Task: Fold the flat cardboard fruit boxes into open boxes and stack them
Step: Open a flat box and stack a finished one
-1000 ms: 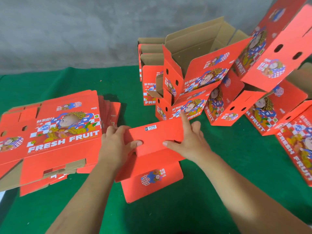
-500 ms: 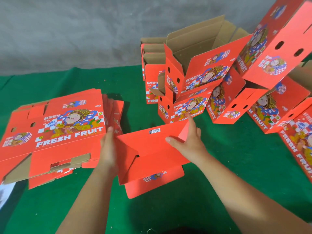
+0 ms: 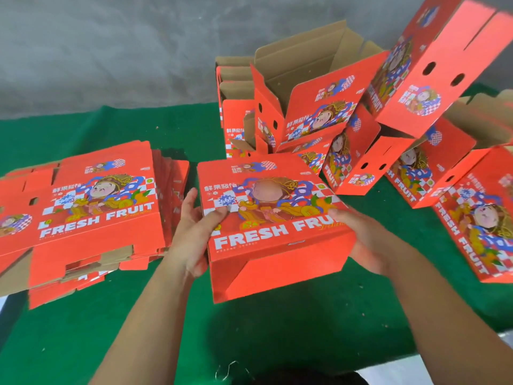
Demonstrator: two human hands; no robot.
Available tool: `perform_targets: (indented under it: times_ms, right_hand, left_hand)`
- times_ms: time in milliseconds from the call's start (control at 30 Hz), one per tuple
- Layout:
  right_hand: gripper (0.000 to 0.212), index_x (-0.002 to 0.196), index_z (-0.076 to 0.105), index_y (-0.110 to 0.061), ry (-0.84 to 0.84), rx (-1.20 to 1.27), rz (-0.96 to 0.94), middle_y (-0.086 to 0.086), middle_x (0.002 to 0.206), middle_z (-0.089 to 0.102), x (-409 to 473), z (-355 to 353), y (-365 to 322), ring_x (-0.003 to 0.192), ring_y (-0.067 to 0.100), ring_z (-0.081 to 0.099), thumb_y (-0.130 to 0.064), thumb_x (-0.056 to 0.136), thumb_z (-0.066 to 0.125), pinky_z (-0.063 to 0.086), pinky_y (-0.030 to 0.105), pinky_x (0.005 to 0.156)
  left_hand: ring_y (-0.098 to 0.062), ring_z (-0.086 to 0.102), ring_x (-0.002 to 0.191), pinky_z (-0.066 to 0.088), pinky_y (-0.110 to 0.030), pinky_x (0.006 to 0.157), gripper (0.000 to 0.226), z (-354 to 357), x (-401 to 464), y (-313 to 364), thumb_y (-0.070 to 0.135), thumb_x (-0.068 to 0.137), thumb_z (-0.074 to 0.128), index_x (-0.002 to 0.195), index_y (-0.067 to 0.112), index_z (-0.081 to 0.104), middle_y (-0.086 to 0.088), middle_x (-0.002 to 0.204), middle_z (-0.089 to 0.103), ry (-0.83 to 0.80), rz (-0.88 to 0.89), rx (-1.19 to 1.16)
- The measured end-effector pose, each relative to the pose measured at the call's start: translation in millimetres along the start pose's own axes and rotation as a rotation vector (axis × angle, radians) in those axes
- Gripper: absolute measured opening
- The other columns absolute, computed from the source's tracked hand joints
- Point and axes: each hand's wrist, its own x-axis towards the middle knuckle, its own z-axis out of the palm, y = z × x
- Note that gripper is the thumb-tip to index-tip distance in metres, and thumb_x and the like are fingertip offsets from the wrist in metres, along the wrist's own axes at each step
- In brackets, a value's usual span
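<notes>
Boxy red cardboard box [image 3: 273,218] between hands [image 3: 194,232]

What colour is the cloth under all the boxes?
Green. The head view shows the cloth best, spread under the box that both hands hold.

A single wide-angle head view looks forward and steeply down from close above the green worktop [image 3: 116,343], facing a grey wall [image 3: 111,51] at the far edge; both forearms enter from the bottom.
</notes>
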Motion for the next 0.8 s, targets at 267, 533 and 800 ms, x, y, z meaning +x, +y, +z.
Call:
perform_targets:
  times_ms: [267, 533, 800]
  right_hand:
    - [0.07, 0.137, 0.052, -0.039, 0.144, -0.59, -0.297, -0.017, 0.116, 0.074, -16, -15, -5, 0.105, 0.001, 0.07, -0.044, 0.076, 0.086, 0.055, 0.021, 0.086]
    - [0.054, 0.124, 0.069, -0.032, 0.297, 0.052, 0.129, 0.0, 0.118, 0.076, -5, -38, -14, 0.097, 0.022, 0.075, -0.068, 0.084, 0.067, 0.06, 0.04, 0.085]
    - [0.053, 0.14, 0.058, -0.033, 0.226, -0.333, 0.118, 0.001, 0.125, 0.071, 1, -79, -14, 0.112, 0.026, 0.068, -0.056, 0.094, 0.065, 0.051, 0.042, 0.099]
  left_hand:
    - [-0.031, 0.074, 0.072, 0.062, -0.04, 0.068, 0.053, 9, -12, 9, 0.042, 0.092, 0.046, 0.124, 0.003, 0.061, -0.018, 0.09, 0.075, -0.069, -0.444, -0.119]
    - [-0.024, 0.074, 0.104, 0.06, -0.035, 0.08, 0.049, 57, -24, -35, 0.06, 0.096, 0.051, 0.123, 0.027, 0.075, -0.008, 0.122, 0.074, -0.097, -0.16, 0.019]
    - [-0.022, 0.075, 0.099, 0.06, -0.034, 0.079, 0.042, 85, -20, -48, 0.022, 0.097, 0.069, 0.137, 0.022, 0.056, -0.005, 0.116, 0.076, -0.063, -0.112, 0.396]
